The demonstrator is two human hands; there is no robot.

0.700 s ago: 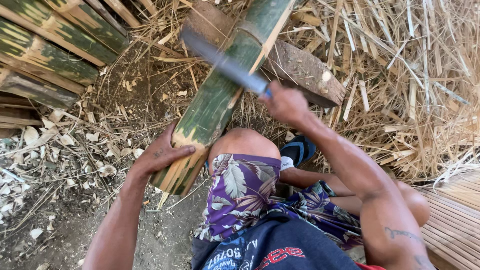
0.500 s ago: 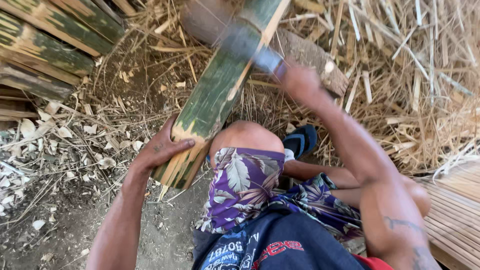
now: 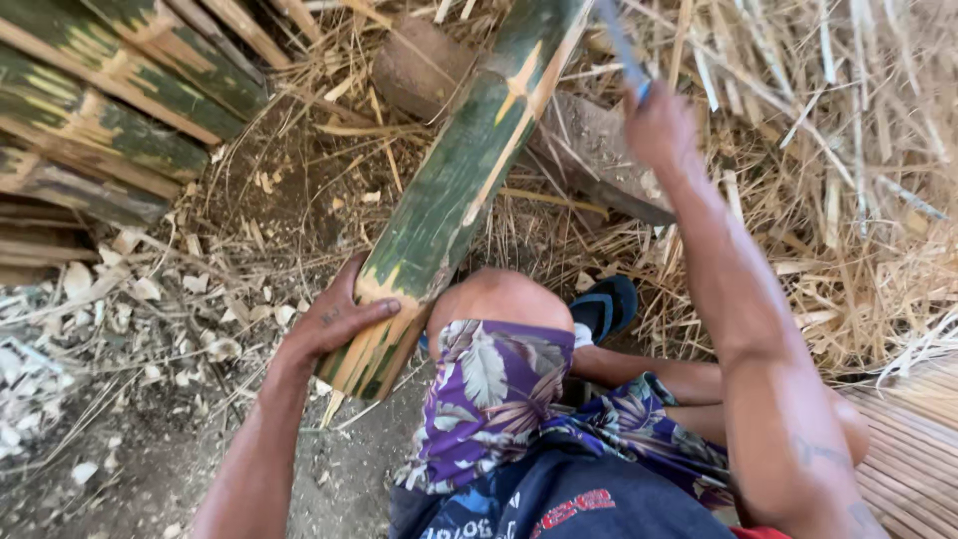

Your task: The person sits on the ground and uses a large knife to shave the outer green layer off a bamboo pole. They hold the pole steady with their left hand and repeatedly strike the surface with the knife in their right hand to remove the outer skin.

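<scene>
Bamboo [image 3: 454, 190], one thick green culm mottled with dark patches and pale yellow scars, lies slanted from the upper middle of the frame down to the person's bent knee [image 3: 494, 299]. Its near end is split into several long slats, fibrous and yellow on the cut faces. The left hand [image 3: 334, 319] grasps that split end, thumb laid across the top and fingers wrapped beneath. The right hand [image 3: 659, 125] is raised to the right of the culm, clear of it, fist clenched around the blue handle of a blade [image 3: 619, 40]; the blade is grey, flat and blurred, running off the top edge. A weathered log [image 3: 589, 140], rough and brown, lies under the culm's upper part. More split green bamboo lengths [image 3: 110, 110] are stacked at upper left. Dry straw-coloured strips [image 3: 828, 150] cover the right side. The ground [image 3: 130, 429] is bare grey earth strewn with pale chips. A dark sandal [image 3: 604, 304] sits beside the knee, and slatted boards [image 3: 913, 449] show at lower right.
</scene>
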